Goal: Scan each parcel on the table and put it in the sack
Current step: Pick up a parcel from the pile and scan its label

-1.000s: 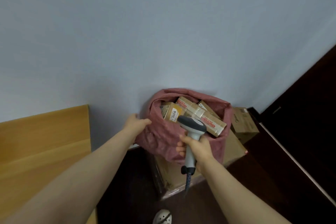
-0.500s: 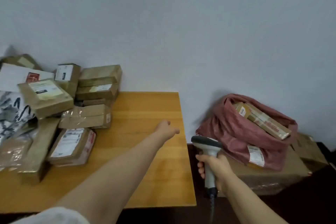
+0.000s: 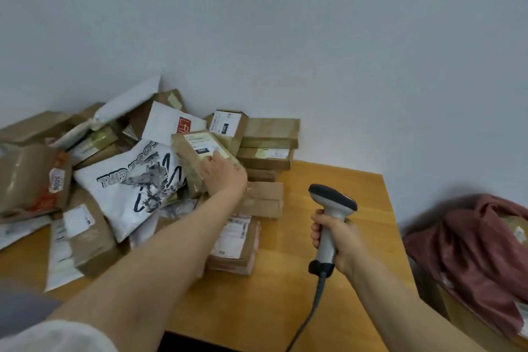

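A heap of brown cardboard parcels and white mailer bags covers the left and back of the wooden table (image 3: 328, 280). My left hand (image 3: 223, 174) grips a taped brown parcel (image 3: 194, 157) with a pale label, which lies tilted on top of the heap. My right hand (image 3: 334, 240) holds a grey barcode scanner (image 3: 333, 203) upright over the table's right part, its head turned toward the heap and its cable hanging down. The dark red sack (image 3: 480, 243) stands off the table's right edge, with parcels showing inside it.
A big white bag with black print (image 3: 134, 183) lies left of the gripped parcel. Flat boxes are stacked against the wall (image 3: 268, 143). A labelled parcel (image 3: 237, 240) lies below my left forearm. The sack rests on a cardboard box (image 3: 468, 320).
My view swung left from the sack to the table. My left hand left the sack's rim, crossed the table and took hold of the parcel. The scanner moved along in my right hand.
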`<move>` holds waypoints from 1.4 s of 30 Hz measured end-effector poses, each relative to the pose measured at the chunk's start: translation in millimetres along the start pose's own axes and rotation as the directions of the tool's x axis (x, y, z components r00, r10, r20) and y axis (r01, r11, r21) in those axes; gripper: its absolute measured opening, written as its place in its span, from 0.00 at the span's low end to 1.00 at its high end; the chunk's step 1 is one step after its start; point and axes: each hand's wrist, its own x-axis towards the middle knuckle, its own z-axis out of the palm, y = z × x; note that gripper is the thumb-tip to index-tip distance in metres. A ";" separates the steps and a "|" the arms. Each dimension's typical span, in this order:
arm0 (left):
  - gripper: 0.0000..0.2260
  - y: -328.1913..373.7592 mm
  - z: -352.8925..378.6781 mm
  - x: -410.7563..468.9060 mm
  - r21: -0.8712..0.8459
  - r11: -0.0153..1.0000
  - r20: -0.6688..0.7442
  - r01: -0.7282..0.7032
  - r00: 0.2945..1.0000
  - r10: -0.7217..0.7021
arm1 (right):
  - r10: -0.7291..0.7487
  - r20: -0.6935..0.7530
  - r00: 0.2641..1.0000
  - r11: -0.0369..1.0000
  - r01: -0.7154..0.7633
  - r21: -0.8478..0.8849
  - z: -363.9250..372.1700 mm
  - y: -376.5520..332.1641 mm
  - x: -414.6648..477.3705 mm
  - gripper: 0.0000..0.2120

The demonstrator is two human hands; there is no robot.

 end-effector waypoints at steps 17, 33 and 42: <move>0.17 -55.2 -38.4 84.9 -0.502 0.674 0.632 0.542 0.762 -0.142 | -0.067 0.022 0.997 0.997 0.068 -0.035 63.7 -3.6 14.4 0.11; 0.22 -11.4 -47.2 -19.3 -0.430 0.838 0.869 0.336 0.405 0.284 | -0.214 0.012 0.977 0.976 0.215 -0.034 5.3 -28.6 -18.9 0.25; 0.17 10.6 -51.0 -13.6 -0.476 0.845 0.710 0.243 0.674 0.206 | -0.269 -0.031 0.963 0.959 0.265 -0.099 -0.8 -35.6 -34.9 0.10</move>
